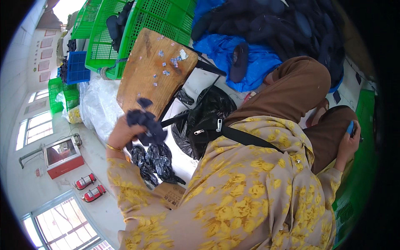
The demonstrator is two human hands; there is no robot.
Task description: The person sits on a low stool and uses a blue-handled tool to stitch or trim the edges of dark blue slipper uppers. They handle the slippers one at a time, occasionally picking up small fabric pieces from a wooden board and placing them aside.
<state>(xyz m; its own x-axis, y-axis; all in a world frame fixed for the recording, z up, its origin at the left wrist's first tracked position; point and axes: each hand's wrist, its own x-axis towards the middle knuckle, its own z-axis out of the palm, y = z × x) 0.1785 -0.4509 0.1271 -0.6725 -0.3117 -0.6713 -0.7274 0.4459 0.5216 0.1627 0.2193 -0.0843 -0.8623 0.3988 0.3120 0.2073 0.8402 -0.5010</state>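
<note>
My left hand (123, 132) is closed round a bunched dark navy sock (146, 127), held beside the near end of a wooden board (156, 68). Small printed labels or scraps (176, 60) are scattered on that board. Over by my right knee, my right hand (349, 146) has its fingers curled. Something blue (350, 126) shows at its fingertips, with a dark bit beside it; I cannot make out what it is. A large pile of dark socks (275, 25) lies ahead on blue plastic sheeting (214, 50), with one sock (238, 62) apart from the heap.
Green plastic crates (156, 25) stand beyond the board, and another green crate (364, 125) is at my right. Black plastic bags (156, 162) and a cardboard piece (171, 193) lie near my left side. Clear plastic wrapping (98, 106) and fire extinguishers (93, 193) are farther left.
</note>
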